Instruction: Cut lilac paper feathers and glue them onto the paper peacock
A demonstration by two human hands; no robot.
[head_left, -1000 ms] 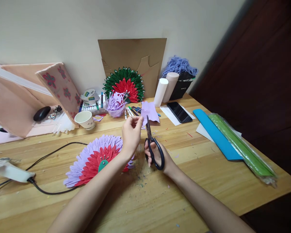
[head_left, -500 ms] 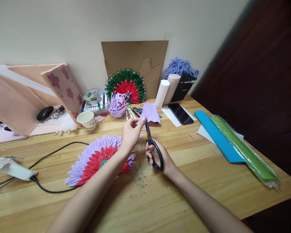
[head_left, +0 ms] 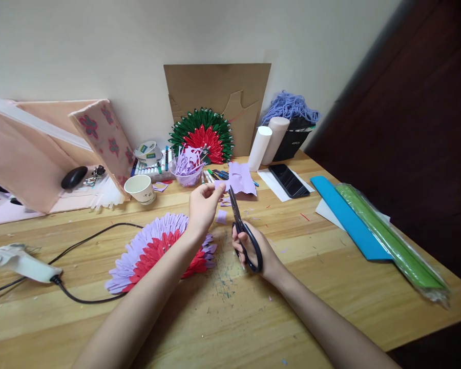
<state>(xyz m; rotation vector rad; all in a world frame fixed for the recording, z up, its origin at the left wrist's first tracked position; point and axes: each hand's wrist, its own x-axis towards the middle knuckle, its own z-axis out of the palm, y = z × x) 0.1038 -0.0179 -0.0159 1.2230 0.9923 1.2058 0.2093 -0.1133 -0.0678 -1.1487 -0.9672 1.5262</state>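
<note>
My right hand (head_left: pixel 255 246) is wrapped round the black handles of a pair of scissors (head_left: pixel 236 210), whose blades point up and away. My left hand (head_left: pixel 205 207) pinches a small piece of purple paper (head_left: pixel 222 183) right beside the blade tips. Behind the fingers lies a larger sheet of purple paper (head_left: pixel 243 179). A small purple paper square (head_left: pixel 221 217) rests on the table between my hands. Partly under my left forearm is a fan-shaped flower (head_left: pixel 149 256) of purple and red petals; the forearm hides some of it.
A white glue gun (head_left: pixel 21 264) with a black cord lies at left, near a paper cup (head_left: pixel 140 189). A bowl of purple scraps (head_left: pixel 188 177) stands before a green-and-red fan (head_left: pixel 202 128). At right are a phone (head_left: pixel 289 180), a blue sheet (head_left: pixel 349 218) and a green wrapped roll (head_left: pixel 392 236).
My left hand has shifted slightly left, away from the large purple sheet, with a small piece showing at its fingertips. A small paper square is now plainly visible below it. The view has turned slightly.
</note>
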